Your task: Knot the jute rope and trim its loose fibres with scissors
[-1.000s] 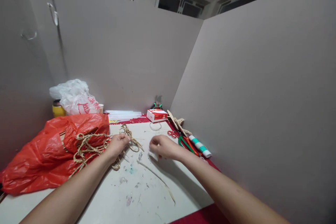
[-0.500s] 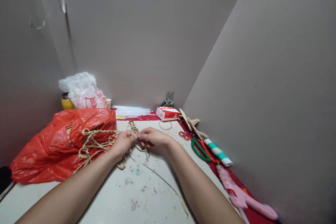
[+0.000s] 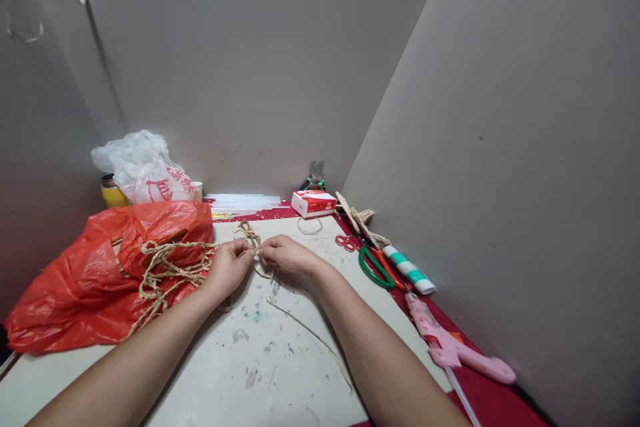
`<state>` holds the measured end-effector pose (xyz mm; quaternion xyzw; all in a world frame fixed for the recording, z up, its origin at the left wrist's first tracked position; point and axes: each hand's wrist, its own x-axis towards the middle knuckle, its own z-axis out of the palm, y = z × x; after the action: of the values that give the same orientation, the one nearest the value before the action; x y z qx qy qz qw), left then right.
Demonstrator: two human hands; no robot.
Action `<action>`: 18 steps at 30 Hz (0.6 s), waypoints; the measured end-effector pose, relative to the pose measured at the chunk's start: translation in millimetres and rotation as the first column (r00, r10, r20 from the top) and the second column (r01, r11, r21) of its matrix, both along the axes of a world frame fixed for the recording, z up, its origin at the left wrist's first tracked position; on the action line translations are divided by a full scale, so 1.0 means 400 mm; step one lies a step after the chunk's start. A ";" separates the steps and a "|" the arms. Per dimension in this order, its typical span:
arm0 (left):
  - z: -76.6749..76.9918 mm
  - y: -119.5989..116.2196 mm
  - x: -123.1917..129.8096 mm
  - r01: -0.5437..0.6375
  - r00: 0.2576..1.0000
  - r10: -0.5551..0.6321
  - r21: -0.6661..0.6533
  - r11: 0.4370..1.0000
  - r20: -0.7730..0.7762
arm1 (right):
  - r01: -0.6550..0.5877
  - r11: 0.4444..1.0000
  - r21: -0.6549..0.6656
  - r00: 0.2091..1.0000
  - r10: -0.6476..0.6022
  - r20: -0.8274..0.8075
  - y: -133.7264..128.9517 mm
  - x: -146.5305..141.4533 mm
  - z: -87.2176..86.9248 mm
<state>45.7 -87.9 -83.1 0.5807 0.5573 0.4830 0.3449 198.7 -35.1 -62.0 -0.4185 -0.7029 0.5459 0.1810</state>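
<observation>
My left hand [image 3: 231, 269] and my right hand [image 3: 287, 255] meet above the white board [image 3: 290, 367], fingertips nearly touching. Both pinch a tan twisted straw cord [image 3: 249, 232], whose loops show just beyond and below the fingers. More of this cord lies in a loose tangle [image 3: 160, 267] left of my left hand, over a red plastic bag [image 3: 80, 280]. The exact spot between the fingertips is too small to make out. A single loose straw strand [image 3: 307, 330] rests on the board between my forearms.
Right side: small red scissors [image 3: 346, 243], green-handled scissors [image 3: 374, 268], a green-and-white striped roll [image 3: 410, 270] and a pink glue gun [image 3: 450, 347]. Along the back: a red-and-white box [image 3: 313, 204], clear glue sticks [image 3: 245, 203], a white plastic bag [image 3: 145, 167] and a yellow jar [image 3: 114, 192]. Grey partitions [image 3: 240, 73] enclose the table.
My fingertips have drawn slightly apart, still pinching the cord. The whole view has shifted a little, with the table's contents appearing further left and slightly higher.
</observation>
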 end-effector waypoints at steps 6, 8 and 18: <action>0.005 -0.011 -0.006 -0.087 0.908 0.175 0.238 0.967 -0.381 | -0.066 0.954 -0.294 0.970 -0.008 -0.243 -0.006 -0.001 0.003; 0.008 -0.016 -0.004 -0.085 0.882 0.185 0.241 0.967 -0.432 | -0.063 0.948 -0.312 0.969 -0.016 -0.246 -0.010 -0.006 0.005; 0.027 -0.051 0.029 0.032 0.868 0.040 0.138 0.990 -0.494 | 0.112 0.953 -0.283 0.975 -0.160 -0.152 -0.020 -0.029 0.006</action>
<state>57.4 -108.2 -72.3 0.7069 0.5927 0.3568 0.1474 187.1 -43.1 -59.7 -0.4381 -0.5721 0.6578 0.2193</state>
